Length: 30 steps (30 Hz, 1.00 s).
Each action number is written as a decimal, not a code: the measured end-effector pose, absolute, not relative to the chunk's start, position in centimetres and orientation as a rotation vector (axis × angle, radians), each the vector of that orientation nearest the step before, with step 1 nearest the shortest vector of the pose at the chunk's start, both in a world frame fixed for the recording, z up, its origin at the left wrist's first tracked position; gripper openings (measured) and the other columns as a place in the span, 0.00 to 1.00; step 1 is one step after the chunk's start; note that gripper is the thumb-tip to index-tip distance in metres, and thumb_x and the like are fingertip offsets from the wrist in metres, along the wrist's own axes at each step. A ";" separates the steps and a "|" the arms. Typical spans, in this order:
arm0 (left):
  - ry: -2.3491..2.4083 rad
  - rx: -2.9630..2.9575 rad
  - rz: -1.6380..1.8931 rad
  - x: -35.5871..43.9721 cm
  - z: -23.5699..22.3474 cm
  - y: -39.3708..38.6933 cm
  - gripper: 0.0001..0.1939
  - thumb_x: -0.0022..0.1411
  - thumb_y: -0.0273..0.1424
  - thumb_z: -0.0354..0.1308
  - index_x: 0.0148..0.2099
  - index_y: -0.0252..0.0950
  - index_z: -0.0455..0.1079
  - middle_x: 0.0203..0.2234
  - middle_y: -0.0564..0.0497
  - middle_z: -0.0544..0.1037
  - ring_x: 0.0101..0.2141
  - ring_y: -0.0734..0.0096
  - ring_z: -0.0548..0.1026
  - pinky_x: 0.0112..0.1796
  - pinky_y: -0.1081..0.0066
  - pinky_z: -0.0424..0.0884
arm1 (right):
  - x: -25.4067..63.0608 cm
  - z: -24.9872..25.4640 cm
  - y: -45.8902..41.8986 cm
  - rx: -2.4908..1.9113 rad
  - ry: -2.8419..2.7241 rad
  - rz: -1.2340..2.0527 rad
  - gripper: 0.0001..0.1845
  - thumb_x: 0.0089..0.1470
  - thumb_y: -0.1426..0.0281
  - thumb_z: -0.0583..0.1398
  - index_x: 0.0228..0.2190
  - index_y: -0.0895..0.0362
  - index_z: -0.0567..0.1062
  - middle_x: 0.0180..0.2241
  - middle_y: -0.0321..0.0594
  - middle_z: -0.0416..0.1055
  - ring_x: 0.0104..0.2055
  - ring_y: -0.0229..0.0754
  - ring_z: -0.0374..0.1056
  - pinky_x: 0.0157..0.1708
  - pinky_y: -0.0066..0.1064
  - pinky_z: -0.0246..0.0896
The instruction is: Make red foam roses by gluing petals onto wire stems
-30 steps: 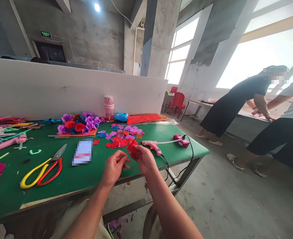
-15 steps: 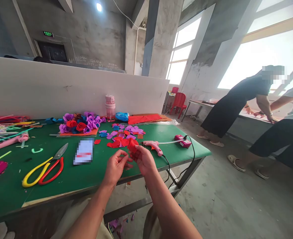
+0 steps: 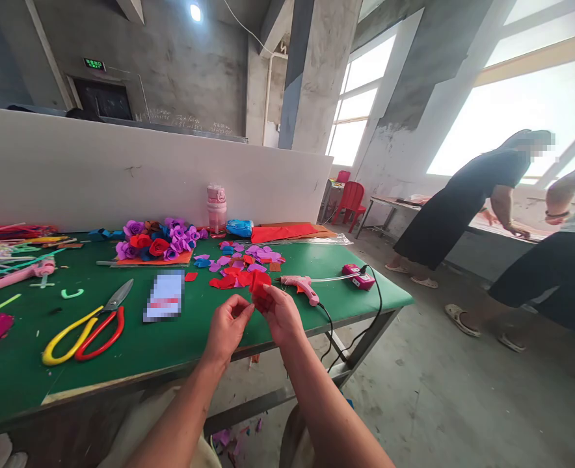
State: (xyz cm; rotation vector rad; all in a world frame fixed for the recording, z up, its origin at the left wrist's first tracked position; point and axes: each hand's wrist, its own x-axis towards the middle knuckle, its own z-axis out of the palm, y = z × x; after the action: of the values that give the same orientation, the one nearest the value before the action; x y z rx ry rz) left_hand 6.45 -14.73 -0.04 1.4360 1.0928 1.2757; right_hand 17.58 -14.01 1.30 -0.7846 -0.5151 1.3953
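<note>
Red paper held above the near part of the green tabletop, gripped between the thumb and fingers of the right hand. The left hand is just left of it, its grip pinched closed (whether on something thin cannot be told). Glue gun, right; scissors, left; loose petals and paper flowers, farther back.

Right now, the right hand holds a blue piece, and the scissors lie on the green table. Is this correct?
Not fully: the head view shows that the piece in the right hand is red, not blue. The scissors do lie on the green table.
</note>
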 end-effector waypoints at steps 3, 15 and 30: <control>1.137 1.497 1.287 6.4 -0.1 -14.6 0.13 0.51 0.39 0.59 0.23 0.36 0.64 0.16 0.58 0.64 0.20 0.77 0.60 0.23 0.76 0.56 | 17.6 1.3 -14.0 -0.785 -0.523 1.394 0.06 0.36 0.68 0.64 0.19 0.58 0.74 0.22 0.37 0.74 0.26 0.37 0.69 0.30 0.28 0.62; 1.151 1.428 1.269 6.7 -0.1 -14.7 0.11 0.50 0.37 0.58 0.23 0.36 0.64 0.14 0.59 0.64 0.18 0.77 0.60 0.21 0.76 0.56 | 17.5 0.9 -14.0 -0.780 -0.539 1.386 0.07 0.37 0.67 0.63 0.21 0.58 0.75 0.24 0.38 0.75 0.27 0.38 0.69 0.29 0.28 0.60; 1.127 1.286 1.308 7.4 0.2 -14.9 0.15 0.46 0.41 0.62 0.21 0.35 0.65 0.13 0.58 0.64 0.17 0.78 0.60 0.19 0.76 0.55 | 16.6 1.2 -14.7 -0.789 -0.802 1.285 0.11 0.34 0.73 0.64 0.27 0.56 0.75 0.25 0.31 0.72 0.25 0.34 0.61 0.26 0.25 0.55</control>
State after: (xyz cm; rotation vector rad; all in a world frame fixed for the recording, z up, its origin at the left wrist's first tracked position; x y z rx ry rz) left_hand 7.37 -14.94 0.25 1.2859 1.1269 1.3076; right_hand 16.60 -14.73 1.22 -0.7887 -0.8016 1.2853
